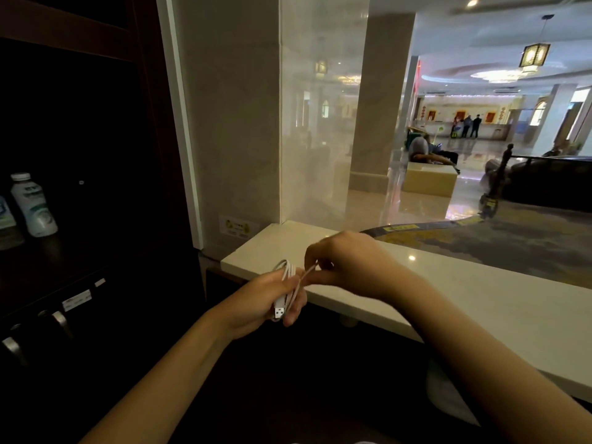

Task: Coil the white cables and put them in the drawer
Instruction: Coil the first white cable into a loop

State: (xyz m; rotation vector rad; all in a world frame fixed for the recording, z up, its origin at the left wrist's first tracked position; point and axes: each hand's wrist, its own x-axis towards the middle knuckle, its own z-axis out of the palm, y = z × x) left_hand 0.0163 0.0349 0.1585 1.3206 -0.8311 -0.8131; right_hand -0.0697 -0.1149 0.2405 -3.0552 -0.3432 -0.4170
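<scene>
A white USB cable (pixel 286 277) lies folded into a small bundle in my left hand (pixel 269 299), which is closed around it; the USB plug sticks out below my fingers. My right hand (pixel 346 261) sits just to the right of it, above the counter's edge, and pinches a loose strand of the same cable between thumb and fingers. The strand runs taut from the bundle to my right fingertips. No drawer is clearly visible; dark cabinet fronts with metal handles (pixel 61 322) stand at the lower left.
A white stone counter (pixel 480 299) runs from centre to right, with a glass pane above it. A dark wooden cabinet at the left holds white bottles (pixel 33 205) on a shelf. Beyond the glass is a lobby with people far off.
</scene>
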